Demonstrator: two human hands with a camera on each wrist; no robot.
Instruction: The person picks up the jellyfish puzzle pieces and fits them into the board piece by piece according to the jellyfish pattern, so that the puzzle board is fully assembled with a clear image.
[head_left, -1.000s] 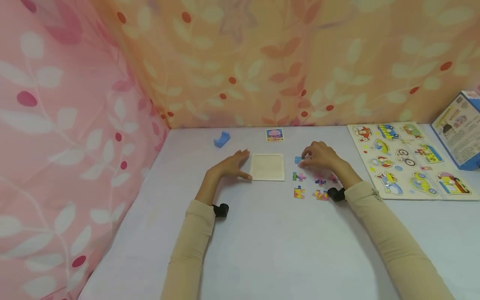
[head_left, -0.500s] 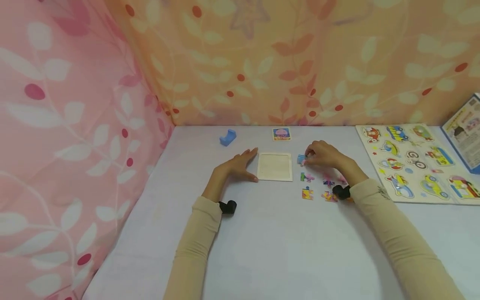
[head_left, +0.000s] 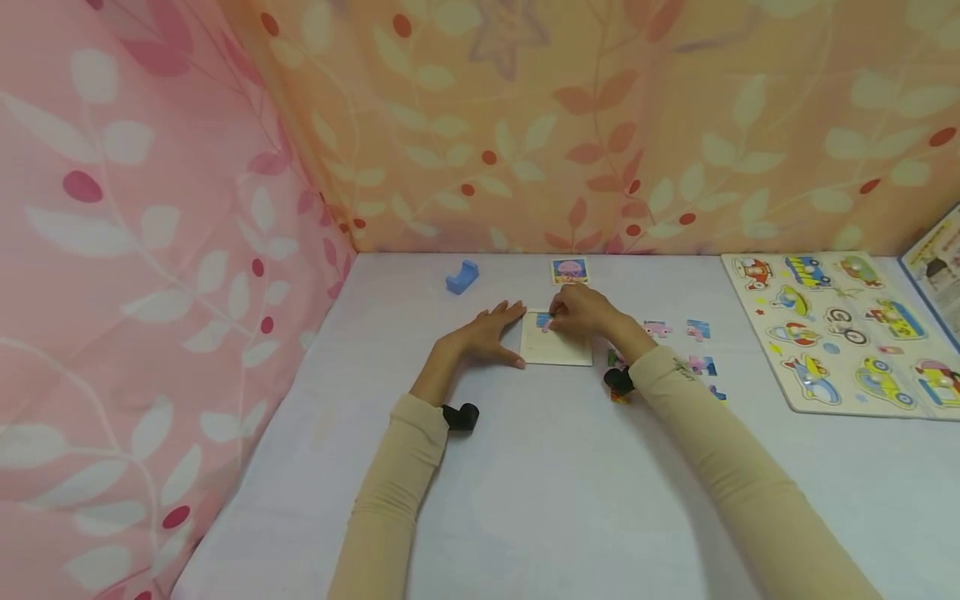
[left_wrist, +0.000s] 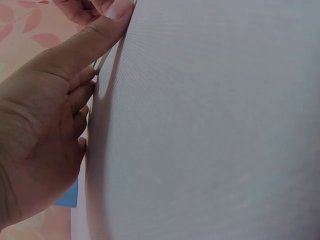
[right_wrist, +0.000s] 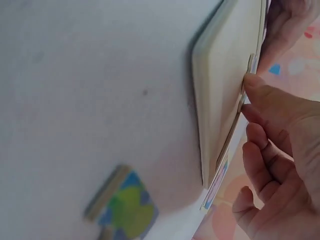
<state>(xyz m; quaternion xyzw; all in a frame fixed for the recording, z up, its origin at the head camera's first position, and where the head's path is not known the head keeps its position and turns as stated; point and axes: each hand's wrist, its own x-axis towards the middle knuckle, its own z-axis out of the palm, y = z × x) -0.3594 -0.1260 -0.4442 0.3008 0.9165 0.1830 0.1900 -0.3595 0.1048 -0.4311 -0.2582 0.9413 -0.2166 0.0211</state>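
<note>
A blue and pink jigsaw puzzle piece (head_left: 543, 320) is at the far left corner of a shallow, pale square frame tray (head_left: 558, 352). My right hand (head_left: 588, 313) pinches this piece between thumb and fingers over the tray. In the right wrist view the thumb (right_wrist: 270, 95) presses along the piece's edge near the tray's rim. My left hand (head_left: 483, 335) rests at the tray's left side, thumb and fingers spread, with the fingertips right at its edge. From the left wrist the thumb (left_wrist: 95, 42) looks straight. Part of the tray is hidden behind my right hand.
Loose puzzle pieces (head_left: 698, 330) lie right of the tray, some hidden under my right forearm. Behind the tray is a small picture card (head_left: 568, 270). A blue curved block (head_left: 462, 277) lies back left. A vehicle puzzle board (head_left: 813, 392) and a box (head_left: 937, 260) stand right.
My right hand has moved left from the loose pieces to the tray, carrying the blue and pink puzzle piece. The left hand stays at the tray's side. The head view has shifted slightly.
</note>
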